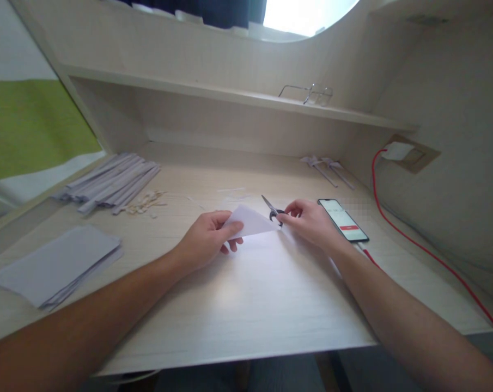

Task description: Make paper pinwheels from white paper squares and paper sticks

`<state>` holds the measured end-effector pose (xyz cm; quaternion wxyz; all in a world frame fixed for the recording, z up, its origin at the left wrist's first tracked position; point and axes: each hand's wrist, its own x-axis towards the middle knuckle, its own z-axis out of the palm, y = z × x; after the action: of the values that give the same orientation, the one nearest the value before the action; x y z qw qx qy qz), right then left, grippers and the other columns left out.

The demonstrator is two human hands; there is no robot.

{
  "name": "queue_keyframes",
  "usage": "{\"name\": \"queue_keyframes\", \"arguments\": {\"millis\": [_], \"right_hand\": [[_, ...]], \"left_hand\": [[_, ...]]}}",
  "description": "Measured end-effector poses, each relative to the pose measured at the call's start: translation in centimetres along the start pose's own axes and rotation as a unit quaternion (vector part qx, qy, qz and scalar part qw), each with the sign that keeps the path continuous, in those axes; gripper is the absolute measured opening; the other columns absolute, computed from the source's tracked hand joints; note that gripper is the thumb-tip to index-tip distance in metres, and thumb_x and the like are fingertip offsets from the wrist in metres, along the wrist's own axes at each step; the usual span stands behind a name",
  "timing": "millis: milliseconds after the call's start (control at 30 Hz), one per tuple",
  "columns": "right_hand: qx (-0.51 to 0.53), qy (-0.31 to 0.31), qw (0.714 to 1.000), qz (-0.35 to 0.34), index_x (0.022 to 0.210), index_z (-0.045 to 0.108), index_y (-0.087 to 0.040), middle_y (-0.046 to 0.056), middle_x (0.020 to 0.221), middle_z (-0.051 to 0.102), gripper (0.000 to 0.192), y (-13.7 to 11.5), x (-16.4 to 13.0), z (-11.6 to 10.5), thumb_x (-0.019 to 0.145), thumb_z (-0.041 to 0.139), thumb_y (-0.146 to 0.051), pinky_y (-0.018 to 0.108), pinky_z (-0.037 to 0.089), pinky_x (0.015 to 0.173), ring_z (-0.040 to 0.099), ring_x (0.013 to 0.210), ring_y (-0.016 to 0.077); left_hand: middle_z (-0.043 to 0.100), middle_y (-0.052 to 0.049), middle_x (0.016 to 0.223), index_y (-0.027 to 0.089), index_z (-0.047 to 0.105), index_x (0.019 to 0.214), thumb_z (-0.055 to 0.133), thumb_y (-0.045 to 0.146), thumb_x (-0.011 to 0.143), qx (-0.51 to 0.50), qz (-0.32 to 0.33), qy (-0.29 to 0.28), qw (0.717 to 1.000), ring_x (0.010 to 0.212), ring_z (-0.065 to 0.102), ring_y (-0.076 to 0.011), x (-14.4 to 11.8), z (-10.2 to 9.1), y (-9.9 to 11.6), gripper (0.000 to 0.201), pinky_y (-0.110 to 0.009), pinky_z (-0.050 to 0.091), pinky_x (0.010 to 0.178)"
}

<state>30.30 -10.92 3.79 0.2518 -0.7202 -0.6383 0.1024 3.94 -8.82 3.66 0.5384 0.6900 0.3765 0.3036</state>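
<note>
While the left hand (207, 239) pinches white folded paper (252, 220), the right hand (309, 220) grips scissors (273, 209).

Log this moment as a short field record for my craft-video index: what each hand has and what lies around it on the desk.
left hand: pinches a folded white paper by its left corner
right hand: fingers on the handles of small scissors, blades pointing up-left
desk: light wood
phone: beside the right hand, screen lit, red cable running to a wall socket
paper stack: front left
rolled paper sticks: back left, scraps beside them
shelf: glasses on it
</note>
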Motion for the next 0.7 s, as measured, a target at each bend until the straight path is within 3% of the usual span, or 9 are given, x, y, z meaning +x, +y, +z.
{"name": "queue_keyframes", "arguments": {"millis": [133,367,533,700], "right_hand": [[-0.077,-0.044,0.996,0.028,0.086,0.078,-0.017,0.012,0.085,0.076,0.025,1.0,0.8,0.2,0.084,0.069,-0.04,0.029,0.037,0.062,0.065,0.074,0.0209],[-0.14,-0.148,0.977,0.054,0.059,0.074,-0.018,0.006,0.051,0.064,0.019,0.7,-0.2,-2.1,0.07,0.076,-0.033,0.032,0.026,0.049,0.05,0.043,0.0154],[-0.162,-0.191,0.968,0.026,0.05,0.068,-0.02,0.005,0.048,0.06,0.021,-0.7,-1.3,-2.2,0.066,0.076,-0.03,0.032,0.024,0.047,0.048,0.043,0.0151],[-0.138,-0.211,0.968,-0.012,0.051,0.065,-0.02,0.004,0.048,0.059,0.023,-1.8,-1.6,-1.4,0.071,0.072,-0.03,0.031,0.023,0.045,0.045,0.042,0.0137]], "left_hand": [[0.069,-0.003,0.071,0.013,0.069,0.082,0.061,0.039,0.092,-0.002,0.006,-0.007,1.0,0.06,0.062,-0.0131,0.0,0.0,-0.2,0.029,-0.024,0.05,0.056],[0.068,-0.002,0.07,0.012,0.07,0.083,0.065,0.035,0.09,-0.008,-0.002,-0.033,0.999,0.059,0.062,-0.0116,-0.3,-0.8,0.2,0.024,-0.023,0.049,0.058],[0.069,-0.002,0.068,0.013,0.069,0.079,0.071,0.037,0.085,-0.044,-0.024,-0.053,0.997,0.059,0.063,-0.0129,-0.5,-1.9,0.5,0.025,-0.025,0.052,0.059],[0.07,-0.002,0.067,0.013,0.07,0.08,0.073,0.038,0.085,-0.072,-0.006,-0.057,0.996,0.061,0.065,-0.0129,-0.8,-2.8,1.1,0.026,-0.024,0.053,0.059]]}}
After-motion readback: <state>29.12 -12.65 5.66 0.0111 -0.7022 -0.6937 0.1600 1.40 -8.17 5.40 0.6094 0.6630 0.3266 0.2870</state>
